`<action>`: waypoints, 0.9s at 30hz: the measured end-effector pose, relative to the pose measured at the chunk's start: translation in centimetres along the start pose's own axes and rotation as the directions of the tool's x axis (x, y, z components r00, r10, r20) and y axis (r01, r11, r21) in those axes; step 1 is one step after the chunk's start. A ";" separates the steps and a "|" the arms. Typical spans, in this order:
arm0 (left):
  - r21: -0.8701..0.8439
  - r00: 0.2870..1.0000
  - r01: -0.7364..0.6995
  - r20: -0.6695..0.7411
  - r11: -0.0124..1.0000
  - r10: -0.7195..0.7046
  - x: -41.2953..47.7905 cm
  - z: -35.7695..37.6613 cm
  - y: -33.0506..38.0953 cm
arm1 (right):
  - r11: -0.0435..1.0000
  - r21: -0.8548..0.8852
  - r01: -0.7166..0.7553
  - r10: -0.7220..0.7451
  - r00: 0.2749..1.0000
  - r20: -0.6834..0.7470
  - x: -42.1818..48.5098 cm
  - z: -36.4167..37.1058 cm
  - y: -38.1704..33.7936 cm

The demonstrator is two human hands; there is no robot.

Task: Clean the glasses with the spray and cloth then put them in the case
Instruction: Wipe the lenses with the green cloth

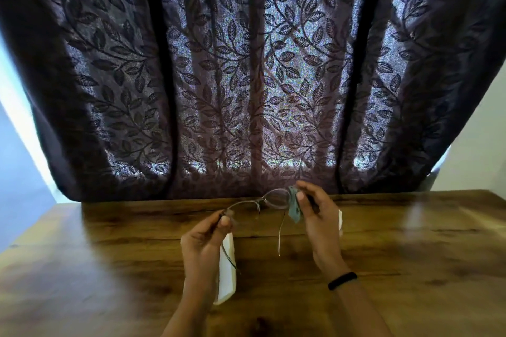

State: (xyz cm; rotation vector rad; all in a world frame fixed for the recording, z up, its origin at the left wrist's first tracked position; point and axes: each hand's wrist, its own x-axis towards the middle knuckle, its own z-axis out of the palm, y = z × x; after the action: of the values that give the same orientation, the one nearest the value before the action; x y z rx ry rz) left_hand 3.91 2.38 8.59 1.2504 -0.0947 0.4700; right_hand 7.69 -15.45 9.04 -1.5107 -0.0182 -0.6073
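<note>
Thin-framed glasses (269, 198) are held up above the wooden table (410, 241), their arms unfolded and pointing toward me. My left hand (204, 243) pinches the left end of the frame. A small grey-blue cloth (295, 206) is pressed on the right lens by my right hand (319, 219), thumb in front and fingers behind. The white case (227, 271) lies on the table under my left wrist, partly hidden. Behind my right hand a white object (340, 220) peeks out; I cannot tell if it is the spray.
A dark leaf-patterned curtain (246, 76) hangs right behind the table's far edge, with light coming through. A black band (342, 280) circles my right wrist. Pale walls show at both sides.
</note>
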 end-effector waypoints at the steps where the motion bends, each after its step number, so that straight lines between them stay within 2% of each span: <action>1: -0.004 1.000 0.006 0.002 1.000 -0.006 0.0 0.1 0.0 | 1.000 -0.001 0.005 -0.005 1.000 0.018 -0.1 0.1 0.0; 7: -0.083 0.994 0.107 0.029 0.991 -0.105 0.2 0.0 -0.2 | 1.000 -0.009 0.024 -0.023 0.996 0.085 -0.1 0.3 0.2; 15: -0.107 0.989 0.143 0.054 0.984 -0.138 0.3 0.1 0.0 | 0.997 -0.031 0.076 -0.071 0.989 0.126 0.2 0.1 0.4; 18: -0.143 0.988 0.153 0.050 0.978 -0.147 0.3 0.4 0.0 | 0.995 -0.061 0.082 -0.076 0.992 0.097 0.1 0.2 0.9; 27: -0.146 0.986 0.155 0.076 0.977 -0.145 0.0 0.4 -0.2 | 0.998 0.004 -0.069 0.069 0.998 0.000 -1.5 0.8 3.4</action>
State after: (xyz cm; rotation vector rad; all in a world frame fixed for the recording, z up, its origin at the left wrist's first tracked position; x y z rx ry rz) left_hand 4.09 2.00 8.57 1.1138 -0.0887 0.2857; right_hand 8.00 -14.33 5.42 -1.5014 0.0326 -0.5514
